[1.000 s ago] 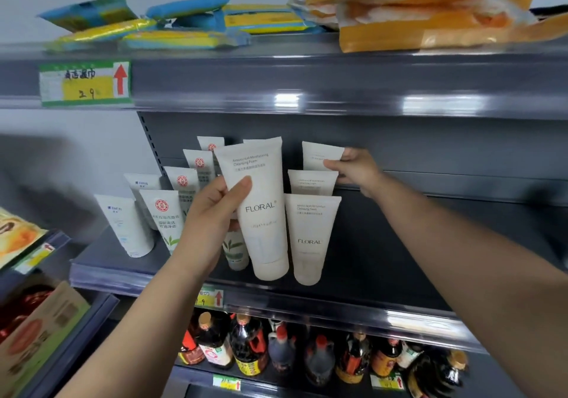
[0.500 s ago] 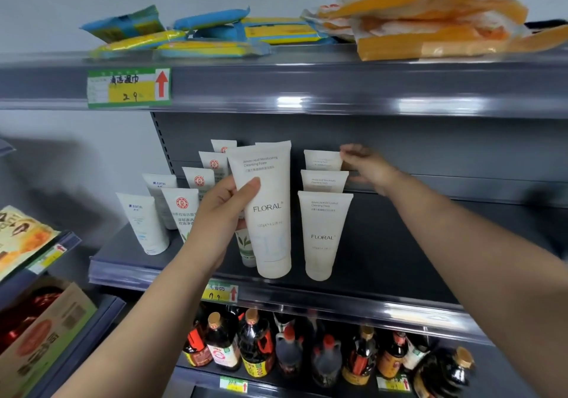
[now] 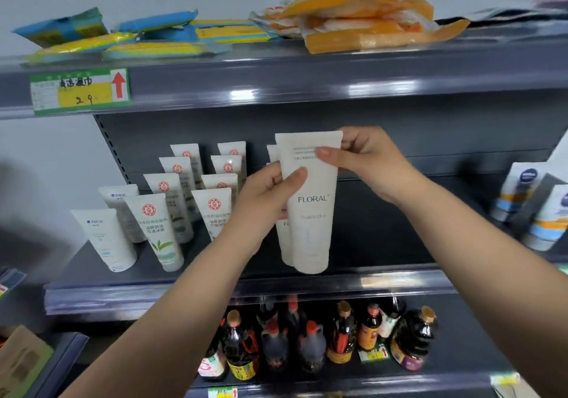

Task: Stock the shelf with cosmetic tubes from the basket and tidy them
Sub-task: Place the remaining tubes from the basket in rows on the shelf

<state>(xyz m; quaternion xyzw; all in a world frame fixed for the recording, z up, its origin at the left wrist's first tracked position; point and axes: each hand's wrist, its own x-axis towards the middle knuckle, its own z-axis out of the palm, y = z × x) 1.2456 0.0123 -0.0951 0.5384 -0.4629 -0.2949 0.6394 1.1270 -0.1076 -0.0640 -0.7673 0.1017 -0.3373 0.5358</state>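
A white FLORAL tube (image 3: pixel 312 210) stands cap-down over the front of the dark middle shelf (image 3: pixel 384 244). My left hand (image 3: pixel 264 201) grips its left side at mid-height. My right hand (image 3: pixel 365 159) pinches its flat top edge from the right. Behind it, other FLORAL tubes (image 3: pixel 284 234) are mostly hidden. To the left stand rows of white tubes with red round logos (image 3: pixel 215 210) and two white tubes with blue print (image 3: pixel 103 238). The basket is out of view.
The top shelf holds blue-yellow packets (image 3: pixel 159 33) and orange packets (image 3: pixel 362 19), with a price tag (image 3: pixel 81 90) on its rail. Dark sauce bottles (image 3: pixel 310 342) fill the shelf below. Blue-white tubes (image 3: pixel 534 201) stand at the far right. The middle shelf's right half is bare.
My right hand left the back FLORAL tubes and came forward to pinch the top of the tube in my left hand. That tube shifted right, in front of the FLORAL row. The view panned right.
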